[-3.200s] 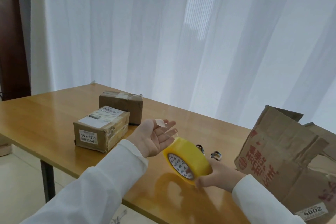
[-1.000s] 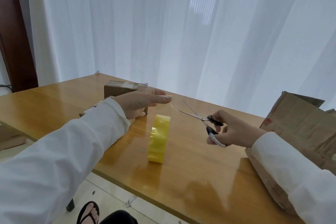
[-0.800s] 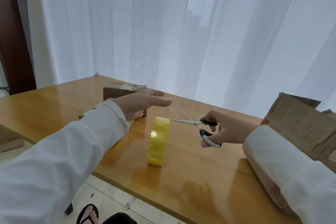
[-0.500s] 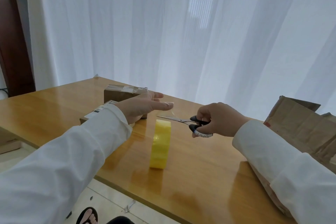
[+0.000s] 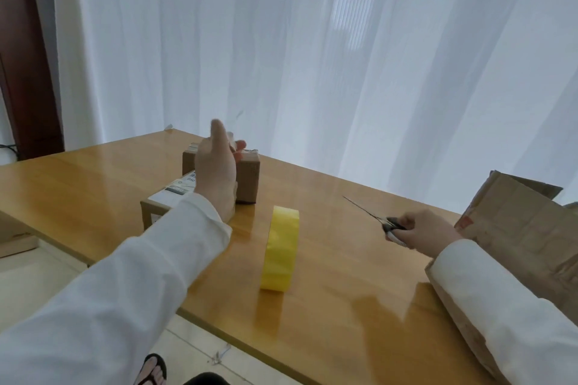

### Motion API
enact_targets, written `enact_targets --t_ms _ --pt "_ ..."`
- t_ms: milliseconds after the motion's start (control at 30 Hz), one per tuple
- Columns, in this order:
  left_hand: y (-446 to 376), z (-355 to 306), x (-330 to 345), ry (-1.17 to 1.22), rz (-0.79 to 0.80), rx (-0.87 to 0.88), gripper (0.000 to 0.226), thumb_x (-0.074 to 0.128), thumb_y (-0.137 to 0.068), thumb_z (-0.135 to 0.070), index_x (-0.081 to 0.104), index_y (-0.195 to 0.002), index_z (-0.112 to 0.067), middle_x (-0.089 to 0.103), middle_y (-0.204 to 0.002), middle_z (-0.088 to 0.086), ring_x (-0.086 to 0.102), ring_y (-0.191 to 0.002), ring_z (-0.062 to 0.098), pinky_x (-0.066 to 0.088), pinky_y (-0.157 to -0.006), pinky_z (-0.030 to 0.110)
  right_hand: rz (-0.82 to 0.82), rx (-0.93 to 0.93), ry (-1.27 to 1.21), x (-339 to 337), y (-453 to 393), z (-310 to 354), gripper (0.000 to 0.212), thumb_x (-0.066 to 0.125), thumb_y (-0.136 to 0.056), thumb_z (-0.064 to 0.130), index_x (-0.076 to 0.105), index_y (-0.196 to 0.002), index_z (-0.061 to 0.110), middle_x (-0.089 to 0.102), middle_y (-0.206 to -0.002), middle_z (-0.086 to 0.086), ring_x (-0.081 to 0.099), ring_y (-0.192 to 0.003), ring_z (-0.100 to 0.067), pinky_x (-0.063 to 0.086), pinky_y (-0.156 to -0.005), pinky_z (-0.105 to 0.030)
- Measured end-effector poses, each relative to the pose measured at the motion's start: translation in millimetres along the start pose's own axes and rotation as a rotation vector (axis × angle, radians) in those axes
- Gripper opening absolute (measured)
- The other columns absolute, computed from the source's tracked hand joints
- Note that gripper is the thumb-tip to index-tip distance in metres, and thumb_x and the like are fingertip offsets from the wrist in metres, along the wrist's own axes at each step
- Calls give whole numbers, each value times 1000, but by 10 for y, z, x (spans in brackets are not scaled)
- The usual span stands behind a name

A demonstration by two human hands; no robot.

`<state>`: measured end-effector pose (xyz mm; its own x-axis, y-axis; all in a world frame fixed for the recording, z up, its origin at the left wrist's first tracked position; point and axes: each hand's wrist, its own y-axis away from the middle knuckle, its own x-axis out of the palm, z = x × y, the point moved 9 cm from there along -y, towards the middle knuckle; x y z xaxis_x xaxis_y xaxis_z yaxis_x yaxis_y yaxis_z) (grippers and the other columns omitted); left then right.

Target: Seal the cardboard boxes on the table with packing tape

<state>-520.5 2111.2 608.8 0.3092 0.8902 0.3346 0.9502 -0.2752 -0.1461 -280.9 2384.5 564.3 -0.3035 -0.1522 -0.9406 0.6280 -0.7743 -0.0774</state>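
Note:
A yellow tape roll (image 5: 280,250) stands on its edge in the middle of the wooden table (image 5: 344,290). My left hand (image 5: 215,172) is raised above two small boxes and holds a cut strip of clear tape (image 5: 233,136) at its fingertips. Behind that hand sits a plain brown box (image 5: 250,175). In front of it lies a box with a white label (image 5: 167,198), partly hidden by my wrist. My right hand (image 5: 419,234) grips scissors (image 5: 369,214) to the right of the roll, their blades closed and pointing up and left.
A large crumpled cardboard box (image 5: 516,228) fills the table's right end, close behind my right arm. White curtains hang behind the table. Another box edge (image 5: 15,234) shows on the floor at far left, and a sandalled foot (image 5: 153,369) shows below the table's near edge.
The scissors closed on the tape between my left hand and the roll. My right hand then drew back to the right with them. My left hand rose and turned over the small boxes.

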Motion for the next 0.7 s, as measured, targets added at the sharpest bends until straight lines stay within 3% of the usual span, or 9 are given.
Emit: enact_targets --t_ms 100,200,267,333,400,467,533,633,700 --pt "11 -132 116 -136 107 63 35 32 -100 -46 48 -79 -23 60 -86 -6 53 -74 6 40 -68 23 279 129 377 491 -19 -286 28 49 -95 36 65 -98 13 60 -73 1 58 -73 -17 41 -59 -21" --pt "70 -82 247 -190 190 66 29 41 -97 -47 53 -89 -21 60 -86 -8 52 -75 2 41 -67 20 441 143 402 713 28 -234 33 48 -94 42 63 -108 16 65 -94 2 60 -85 -15 48 -70 -22" --pt "75 -93 285 -225 209 106 29 47 -94 -46 55 -97 -19 58 -84 -8 50 -74 3 41 -66 19 378 85 298 599 -7 -55 29 50 -94 39 65 -107 18 66 -101 0 62 -94 -17 51 -76 -27" --pt "98 -115 323 -242 229 126 31 52 -93 -45 55 -103 -16 54 -79 -8 49 -72 3 40 -64 17 94 -76 121 242 -69 278 16 55 -92 35 66 -91 24 66 -91 3 64 -92 -18 46 -76 -27" --pt "146 -115 401 -243 260 120 35 55 -91 -45 55 -108 -14 53 -79 -8 50 -69 1 39 -62 15 -89 -291 -272 -137 93 788 14 64 -85 41 66 -87 28 67 -86 12 64 -84 -10 46 -78 -27" --pt "206 -110 500 -248 289 119 39 57 -90 -45 55 -113 -13 56 -85 -6 51 -73 2 40 -64 17 0 -467 -636 -312 324 1329 29 71 -76 45 64 -102 34 69 -94 13 67 -84 -5 52 -78 -26" --pt "276 -133 578 -277 304 139 40 57 -90 -46 54 -115 -16 59 -97 -5 54 -84 5 41 -69 19 57 -555 -721 -374 512 1731 40 74 -72 44 62 -108 31 70 -97 9 68 -83 -4 56 -74 -24" --pt "341 -268 625 -356 340 217 31 56 -91 -42 55 -112 -19 59 -99 -6 55 -88 5 43 -71 18 24 -577 -813 -483 577 1947 12 69 -85 26 69 -85 14 72 -77 4 66 -70 -6 56 -66 -23" --pt "315 -336 588 -410 375 223 19 53 -94 -38 58 -102 -22 61 -92 -7 56 -81 4 43 -67 17 5 -525 -958 -553 518 1876 14 64 -89 18 64 -77 11 69 -69 2 64 -65 -8 55 -62 -24"
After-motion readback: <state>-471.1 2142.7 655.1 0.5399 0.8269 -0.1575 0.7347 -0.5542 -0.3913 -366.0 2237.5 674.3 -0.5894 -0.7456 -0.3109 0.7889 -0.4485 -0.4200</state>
